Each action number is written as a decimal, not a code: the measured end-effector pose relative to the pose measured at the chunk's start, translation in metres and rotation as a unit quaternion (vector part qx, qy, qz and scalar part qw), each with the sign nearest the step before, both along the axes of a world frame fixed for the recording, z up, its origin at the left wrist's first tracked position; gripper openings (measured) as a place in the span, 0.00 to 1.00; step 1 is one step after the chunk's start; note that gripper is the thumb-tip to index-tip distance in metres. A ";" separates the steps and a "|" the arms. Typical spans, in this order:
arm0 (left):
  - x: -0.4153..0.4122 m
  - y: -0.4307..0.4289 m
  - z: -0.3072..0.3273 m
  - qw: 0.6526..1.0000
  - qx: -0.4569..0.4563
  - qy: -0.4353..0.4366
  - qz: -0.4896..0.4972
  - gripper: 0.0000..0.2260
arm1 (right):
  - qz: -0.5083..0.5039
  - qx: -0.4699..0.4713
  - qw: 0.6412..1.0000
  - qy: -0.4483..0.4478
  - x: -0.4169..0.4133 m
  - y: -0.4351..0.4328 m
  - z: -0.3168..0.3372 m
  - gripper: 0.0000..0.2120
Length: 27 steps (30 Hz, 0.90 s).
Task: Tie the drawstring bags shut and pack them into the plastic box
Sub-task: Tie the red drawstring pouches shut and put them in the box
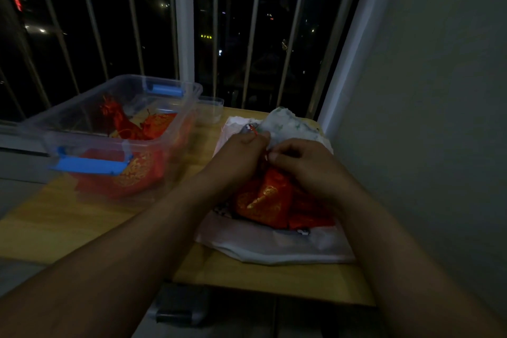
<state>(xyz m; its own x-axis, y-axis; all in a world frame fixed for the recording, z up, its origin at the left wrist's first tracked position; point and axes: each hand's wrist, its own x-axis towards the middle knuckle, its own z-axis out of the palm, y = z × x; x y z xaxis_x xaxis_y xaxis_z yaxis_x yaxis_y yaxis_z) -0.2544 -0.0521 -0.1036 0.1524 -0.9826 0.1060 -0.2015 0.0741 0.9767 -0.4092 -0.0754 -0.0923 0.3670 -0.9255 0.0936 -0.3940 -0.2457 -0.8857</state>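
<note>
Tabletop [96, 217]: pale wood. It carries all the things under and around the fingers.
Plastic box [175, 118]: clear, no lid on it, with two blue latches. It stands to the left of the fingers and a little beyond them, well apart. The left hand is the nearer one to it.
White sheet [274, 244]: one, crumpled, directly below both hands.
Bag in work [263, 200]: red with gold print. It lies on the white sheet just below the fingers, on the person's side. Its long axis runs from the neck, up at the fingers, back toward the person.
Second loose bag [310, 214]: red, to the lower right of the fingers, touching the bag in work.
Bags in the box [131, 173]: I count three red ones, but the blur makes this unsure.
Left hand [241, 145]: fingers curled, pinching the drawstring.
Right hand [301, 162]: fingers [274, 156] curled, pinching the same cord, close to the left hand.
Drawstring [255, 131]: thin and red. It sticks out above the left fingers.
Judgement: the knot seems not yet finished. After it, the bag must travel left to the box, so the left hand is better placed.
</note>
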 end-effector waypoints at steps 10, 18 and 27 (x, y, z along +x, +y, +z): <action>0.007 0.008 0.003 0.993 -0.076 -0.085 -0.007 0.23 | 0.040 -0.045 0.997 0.045 0.000 0.002 -0.004 0.05; 0.005 0.007 0.003 0.997 -0.072 0.013 0.024 0.22 | 0.018 0.136 0.967 -0.213 0.009 0.004 -0.011 0.12; 0.009 0.005 0.004 0.980 0.017 0.200 0.001 0.14 | 0.014 0.174 0.943 -0.283 0.009 -0.003 -0.016 0.12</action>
